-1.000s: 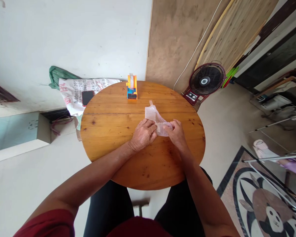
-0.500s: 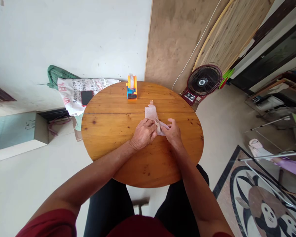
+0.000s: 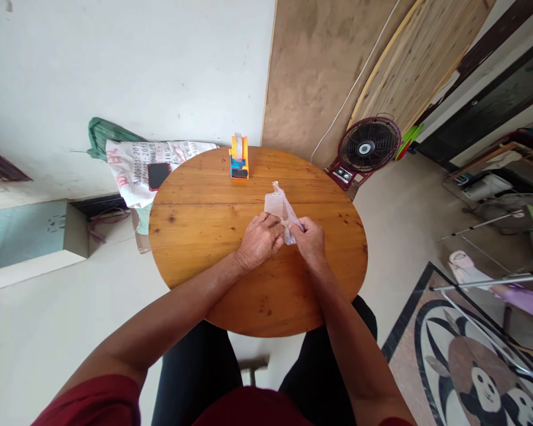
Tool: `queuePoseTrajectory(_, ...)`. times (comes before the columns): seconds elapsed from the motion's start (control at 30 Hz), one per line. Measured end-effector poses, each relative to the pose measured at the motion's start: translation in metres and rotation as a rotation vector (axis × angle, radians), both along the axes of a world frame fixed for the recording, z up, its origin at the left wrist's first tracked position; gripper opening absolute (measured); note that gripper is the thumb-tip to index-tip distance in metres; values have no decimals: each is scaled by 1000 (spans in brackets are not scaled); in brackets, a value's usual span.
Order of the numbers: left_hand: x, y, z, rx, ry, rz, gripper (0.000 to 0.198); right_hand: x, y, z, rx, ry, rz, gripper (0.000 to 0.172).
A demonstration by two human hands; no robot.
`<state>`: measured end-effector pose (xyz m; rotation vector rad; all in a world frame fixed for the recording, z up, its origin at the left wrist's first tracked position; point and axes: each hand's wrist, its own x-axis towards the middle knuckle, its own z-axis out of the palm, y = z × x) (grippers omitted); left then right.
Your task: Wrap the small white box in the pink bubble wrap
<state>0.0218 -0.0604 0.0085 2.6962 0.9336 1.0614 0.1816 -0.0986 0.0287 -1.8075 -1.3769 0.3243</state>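
A pale, translucent sheet of wrap [image 3: 278,204] lies over the middle of the round wooden table [image 3: 195,231], with a small strip at its far tip. My left hand [image 3: 262,238] has its fingers bent down on the sheet's left near part. On the other side, my right hand [image 3: 310,238] pinches the sheet's right edge, which is drawn up into a fold. Whatever may lie under my fingers is hidden. An orange and blue tape dispenser [image 3: 239,157] stands near the table's far edge.
A dark phone [image 3: 159,176] rests on a white printed sack [image 3: 127,171] beyond the table's left edge. A fan [image 3: 368,145] stands past the far right edge. At the far right a person's foot [image 3: 462,266] shows.
My right hand's fingers have closed on the sheet's right edge and pulled it over, so the sheet is now more pointed at the far end. My left hand has barely moved.
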Motion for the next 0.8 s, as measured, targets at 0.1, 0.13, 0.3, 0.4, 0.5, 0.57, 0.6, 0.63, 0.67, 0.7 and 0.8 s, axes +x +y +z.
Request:
queuePoseTrajectory(0.1,-1,0,2,-9,23,0,21,-4,2,4,8,37,53,27)
queuePoseTrajectory(0.13,-1,0,3,-15,28,-1,21,-4,3,5,4,37,68,27)
queuePoseTrajectory(0.3,-3,-1,5,-43,32,9,24,-6,6,13,-39,-1,128,26)
queuePoseTrajectory(0.4,-4,-3,6,-72,7,50,22,-7,8,16,-78,-47,154,24)
queuePoseTrajectory(0.5,-3,-3,6,-109,6,58,22,-7,9,19,-107,-53,174,23)
queuePoseTrajectory(0.57,-3,-3,4,-127,-1,39,25,-8,10,21,-119,-69,190,23)
queuePoseTrajectory(0.6,-2,-3,3,-136,-12,27,25,-7,9,22,-127,-81,205,23)
queuePoseTrajectory(0.63,-2,-2,2,-147,-29,14,24,-7,9,24,-137,-87,223,26)
queuePoseTrajectory(0.67,-1,-2,1,-162,-50,1,23,-7,8,26,-149,-85,244,29)
queuePoseTrajectory(0.7,-1,-1,0,-181,-76,-12,22,-7,7,28,-161,-74,266,33)
queuePoseTrajectory(0.8,0,0,-1,-297,-203,-46,16,-6,3,34,-191,-26,332,32)
